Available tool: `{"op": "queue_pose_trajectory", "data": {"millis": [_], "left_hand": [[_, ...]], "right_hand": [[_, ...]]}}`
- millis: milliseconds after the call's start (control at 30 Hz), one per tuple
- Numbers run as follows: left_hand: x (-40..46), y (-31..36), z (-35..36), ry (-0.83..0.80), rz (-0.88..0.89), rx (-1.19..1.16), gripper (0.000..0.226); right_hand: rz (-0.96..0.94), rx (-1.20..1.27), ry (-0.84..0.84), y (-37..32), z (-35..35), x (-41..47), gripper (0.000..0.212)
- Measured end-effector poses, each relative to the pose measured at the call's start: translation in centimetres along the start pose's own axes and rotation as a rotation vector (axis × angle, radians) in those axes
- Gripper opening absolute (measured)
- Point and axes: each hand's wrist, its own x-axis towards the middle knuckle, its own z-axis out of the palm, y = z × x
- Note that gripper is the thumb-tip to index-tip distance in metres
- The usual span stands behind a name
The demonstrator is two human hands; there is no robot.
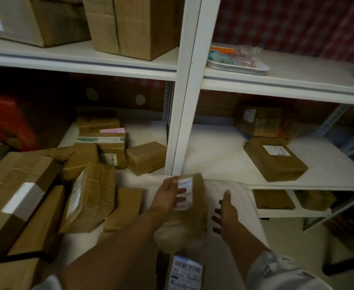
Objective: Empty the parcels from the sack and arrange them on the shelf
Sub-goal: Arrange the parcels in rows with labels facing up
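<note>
Here the left hand [167, 195] grips a small brown parcel [193, 197], its fingers [181, 191] curled over the white label on the parcel's face. The parcel is held just in front of the white upright post [184, 114] that divides the shelf [224, 158] into two bays. The right hand [226, 216] hovers just beside it, fingers spread wide and holding nothing.

To the left, a crowd of cardboard parcels fills the lower shelf bay: a crumpled, tape-wrapped one [90, 197] leaning at a tilt, a long box [14, 197] with a white tape band, a flat one [125, 208] lying near the hand, and a small squat box [145, 158] just beside the post. In the right bay a flat taped parcel [274, 160] with a printed label lies well apart from the hands, with another box [257, 122] behind it in shadow. On the board above sit large plain cartons [130, 26] and, to the right, a pale tray [237, 65] holding clear plastic packets. Below the held parcel, another labelled package [186, 273] shows at the bottom edge. The shelf boards are smooth and white.
</note>
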Motion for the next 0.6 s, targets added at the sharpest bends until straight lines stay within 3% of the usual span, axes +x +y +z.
{"op": "queue_pose_trajectory", "data": {"millis": [133,200,300,367,500,600], "left_hand": [[1.6,-3.5,0.5,0.115,-0.154,0.394,0.041],[1.7,-4.0,0.4,0.096,-0.298,0.465,0.042],[1.3,-3.5,1.8,-0.016,-0.335,0.274,0.035],[1.5,-3.0,2.3,0.001,-0.292,0.157,0.032],[2.3,-2.9,1.8,0.069,-0.338,0.191,0.040],[1.7,-3.2,1.8,-0.002,-0.374,0.170,0.042]], "right_hand": [[0.013,-0.169,-0.104,0.0,-1.1,-0.8,0.064],[0.042,-0.231,-0.139,0.7,-1.3,-0.8,0.054],[-0.089,-0.239,-0.137,0.5,-0.2,-0.5,0.047],[-0.209,-0.299,-0.097,-0.9,0.7,-0.4,0.048],[-0.255,-0.516,-0.077,-1.4,1.0,0.5,0.047],[-0.249,-0.612,-0.094,-0.1,0.9,0.3,0.046]]}}
